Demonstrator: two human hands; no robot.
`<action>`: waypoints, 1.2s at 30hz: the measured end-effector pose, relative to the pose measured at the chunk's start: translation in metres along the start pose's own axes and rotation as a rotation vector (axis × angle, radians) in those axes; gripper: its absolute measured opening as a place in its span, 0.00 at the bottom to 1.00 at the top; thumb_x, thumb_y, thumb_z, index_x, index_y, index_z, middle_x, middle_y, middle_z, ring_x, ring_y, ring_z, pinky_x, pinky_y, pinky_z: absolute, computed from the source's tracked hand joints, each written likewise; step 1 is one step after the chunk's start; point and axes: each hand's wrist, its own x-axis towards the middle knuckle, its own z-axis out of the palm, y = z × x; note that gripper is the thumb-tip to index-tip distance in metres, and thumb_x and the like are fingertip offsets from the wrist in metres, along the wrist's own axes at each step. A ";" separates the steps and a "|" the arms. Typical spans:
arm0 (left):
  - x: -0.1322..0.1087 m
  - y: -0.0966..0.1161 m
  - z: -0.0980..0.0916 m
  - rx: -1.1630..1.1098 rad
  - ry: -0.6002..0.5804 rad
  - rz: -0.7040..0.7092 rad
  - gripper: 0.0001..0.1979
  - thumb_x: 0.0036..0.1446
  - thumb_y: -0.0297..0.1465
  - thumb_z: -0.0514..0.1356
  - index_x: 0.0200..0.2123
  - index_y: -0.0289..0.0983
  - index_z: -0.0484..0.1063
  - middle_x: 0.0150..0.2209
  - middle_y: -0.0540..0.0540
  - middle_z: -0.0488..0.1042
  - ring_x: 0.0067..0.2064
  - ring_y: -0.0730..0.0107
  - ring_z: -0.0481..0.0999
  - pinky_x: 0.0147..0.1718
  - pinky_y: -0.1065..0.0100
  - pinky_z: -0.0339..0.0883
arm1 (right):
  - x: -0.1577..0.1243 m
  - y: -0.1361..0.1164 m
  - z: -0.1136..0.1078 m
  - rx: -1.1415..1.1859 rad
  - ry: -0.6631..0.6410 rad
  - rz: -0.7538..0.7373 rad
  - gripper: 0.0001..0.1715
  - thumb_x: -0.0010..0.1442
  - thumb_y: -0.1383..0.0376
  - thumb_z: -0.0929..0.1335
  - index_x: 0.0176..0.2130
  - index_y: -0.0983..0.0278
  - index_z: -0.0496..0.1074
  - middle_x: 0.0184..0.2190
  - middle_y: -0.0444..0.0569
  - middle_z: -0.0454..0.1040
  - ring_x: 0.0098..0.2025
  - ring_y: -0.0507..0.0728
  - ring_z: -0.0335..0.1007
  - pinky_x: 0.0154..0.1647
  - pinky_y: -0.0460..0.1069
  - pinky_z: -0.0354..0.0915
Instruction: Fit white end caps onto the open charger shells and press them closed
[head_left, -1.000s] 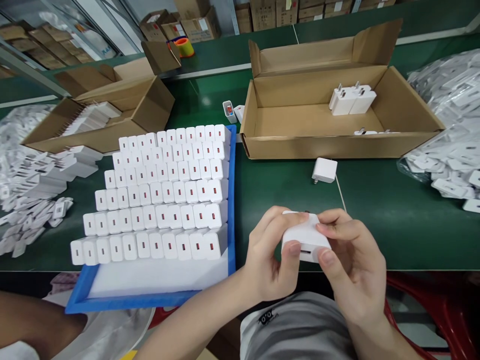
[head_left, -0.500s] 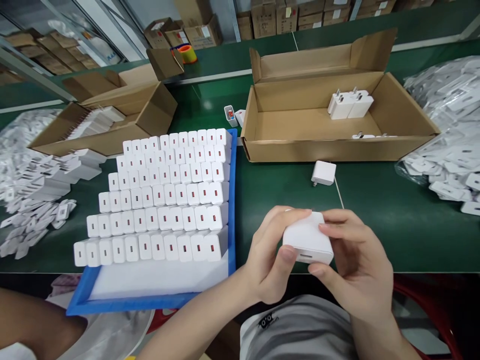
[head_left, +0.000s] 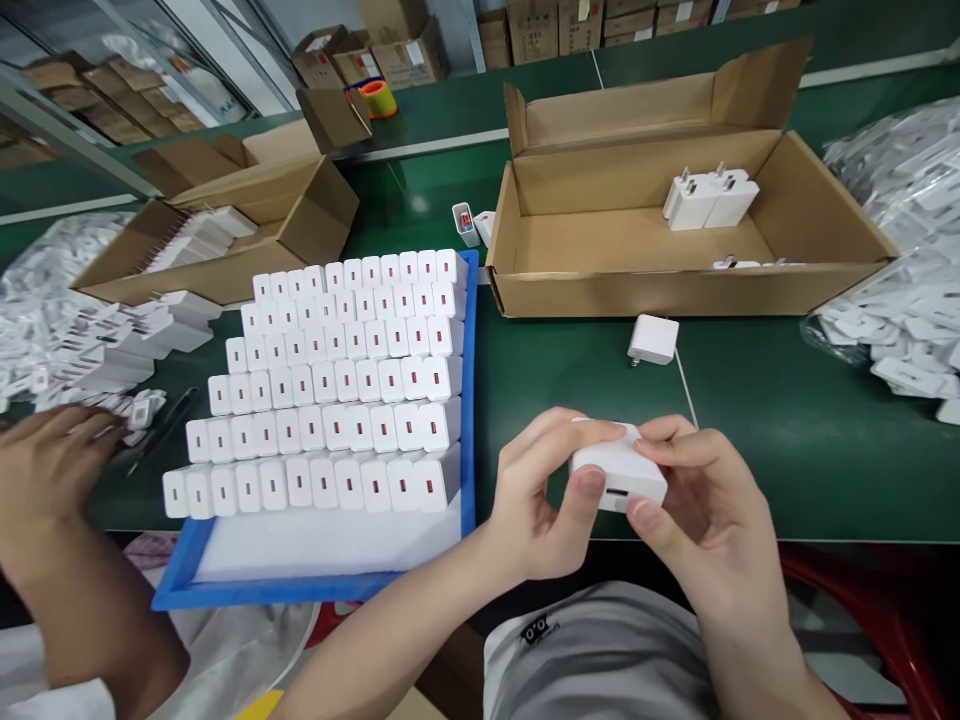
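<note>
A white charger (head_left: 621, 470) is held between both hands above the table's front edge, its port end facing me. My left hand (head_left: 551, 490) grips its left side, thumb on the near edge and fingers along the top. On the right side, my right hand (head_left: 701, 500) pinches it with thumb and fingertips. Just beyond lies another white charger (head_left: 654, 339) on the green table, its prongs at the lower left. To the left, a blue-rimmed tray (head_left: 468, 400) carries rows of white chargers (head_left: 322, 430) with their ports toward me.
An open cardboard box (head_left: 600, 295) with a few chargers stands behind my hands. Another box (head_left: 315, 215) is at the back left. Bagged white parts (head_left: 892, 270) lie at the right. A co-worker's hand (head_left: 60, 460) is beside loose parts and a dark pen-like tool (head_left: 163, 430).
The charger in my hands has tipped, so its port end faces me more. A co-worker's hand has come in at the left, and a dark pen-like tool now lies there.
</note>
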 end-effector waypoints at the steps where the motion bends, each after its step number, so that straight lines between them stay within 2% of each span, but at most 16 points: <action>1: 0.000 0.000 0.001 -0.002 0.014 -0.041 0.19 0.71 0.40 0.52 0.45 0.33 0.78 0.37 0.39 0.80 0.37 0.64 0.78 0.36 0.65 0.71 | 0.001 0.001 0.000 0.004 0.002 0.004 0.14 0.62 0.69 0.73 0.47 0.57 0.73 0.42 0.48 0.67 0.39 0.53 0.68 0.36 0.46 0.71; 4: -0.001 0.001 0.002 -0.057 0.045 -0.181 0.20 0.71 0.42 0.53 0.43 0.34 0.79 0.37 0.40 0.81 0.36 0.65 0.78 0.37 0.65 0.72 | 0.002 0.006 -0.002 -0.076 0.003 -0.006 0.14 0.63 0.66 0.73 0.49 0.56 0.73 0.42 0.48 0.69 0.39 0.54 0.70 0.36 0.48 0.71; 6: 0.000 0.002 0.003 -0.109 0.061 -0.292 0.21 0.70 0.44 0.54 0.41 0.35 0.79 0.37 0.40 0.81 0.37 0.66 0.79 0.36 0.67 0.72 | 0.004 0.007 -0.005 -0.286 0.043 -0.063 0.16 0.62 0.63 0.74 0.50 0.56 0.74 0.47 0.51 0.69 0.45 0.58 0.70 0.41 0.52 0.72; 9: 0.002 0.004 0.005 -0.155 0.077 -0.464 0.23 0.68 0.47 0.56 0.39 0.34 0.80 0.38 0.40 0.80 0.36 0.66 0.79 0.31 0.69 0.73 | 0.007 0.006 -0.009 -0.591 0.104 -0.254 0.22 0.58 0.64 0.76 0.53 0.57 0.76 0.55 0.55 0.66 0.52 0.63 0.69 0.50 0.58 0.71; 11: 0.004 0.005 0.007 -0.197 0.076 -0.521 0.23 0.66 0.48 0.58 0.38 0.34 0.80 0.37 0.41 0.80 0.33 0.68 0.78 0.29 0.70 0.73 | 0.010 0.004 -0.011 -0.642 0.048 -0.383 0.25 0.59 0.68 0.75 0.56 0.57 0.75 0.53 0.55 0.70 0.50 0.62 0.71 0.49 0.58 0.72; 13: 0.005 0.006 0.007 -0.250 0.069 -0.531 0.22 0.65 0.48 0.59 0.38 0.34 0.80 0.37 0.42 0.79 0.32 0.69 0.78 0.28 0.70 0.74 | 0.013 0.002 -0.012 -0.640 -0.015 -0.456 0.27 0.60 0.73 0.74 0.57 0.58 0.74 0.47 0.53 0.75 0.47 0.61 0.74 0.45 0.57 0.73; 15: 0.005 0.005 0.007 -0.298 0.046 -0.529 0.21 0.65 0.47 0.59 0.39 0.34 0.80 0.38 0.41 0.80 0.32 0.68 0.78 0.29 0.69 0.75 | 0.014 0.000 -0.012 -0.635 -0.012 -0.477 0.27 0.60 0.75 0.73 0.57 0.59 0.74 0.45 0.52 0.77 0.44 0.60 0.75 0.42 0.57 0.73; 23: 0.006 0.005 0.003 -0.364 -0.077 -0.486 0.19 0.67 0.44 0.58 0.42 0.35 0.80 0.37 0.41 0.81 0.31 0.68 0.78 0.29 0.69 0.75 | 0.009 -0.002 -0.015 -0.598 0.013 -0.447 0.25 0.61 0.72 0.73 0.57 0.59 0.75 0.44 0.53 0.77 0.43 0.61 0.75 0.39 0.58 0.73; 29: 0.005 0.005 0.004 -0.354 -0.053 -0.470 0.20 0.64 0.46 0.61 0.42 0.34 0.80 0.36 0.41 0.81 0.29 0.69 0.78 0.28 0.69 0.75 | 0.008 -0.004 -0.015 -0.600 0.008 -0.443 0.25 0.61 0.72 0.73 0.56 0.58 0.75 0.44 0.53 0.77 0.43 0.61 0.75 0.39 0.57 0.73; 33: 0.004 0.003 0.004 -0.421 -0.035 -0.457 0.21 0.67 0.46 0.58 0.43 0.34 0.81 0.38 0.40 0.81 0.30 0.68 0.78 0.29 0.68 0.75 | 0.008 -0.005 -0.015 -0.585 0.031 -0.458 0.25 0.60 0.72 0.73 0.56 0.58 0.75 0.44 0.53 0.77 0.42 0.61 0.75 0.38 0.57 0.73; 36: 0.003 0.004 0.003 -0.369 -0.040 -0.435 0.21 0.67 0.45 0.57 0.43 0.34 0.81 0.39 0.39 0.80 0.32 0.67 0.79 0.31 0.67 0.75 | 0.008 -0.005 -0.016 -0.598 0.053 -0.470 0.24 0.60 0.72 0.72 0.55 0.56 0.76 0.44 0.52 0.78 0.42 0.62 0.76 0.37 0.57 0.73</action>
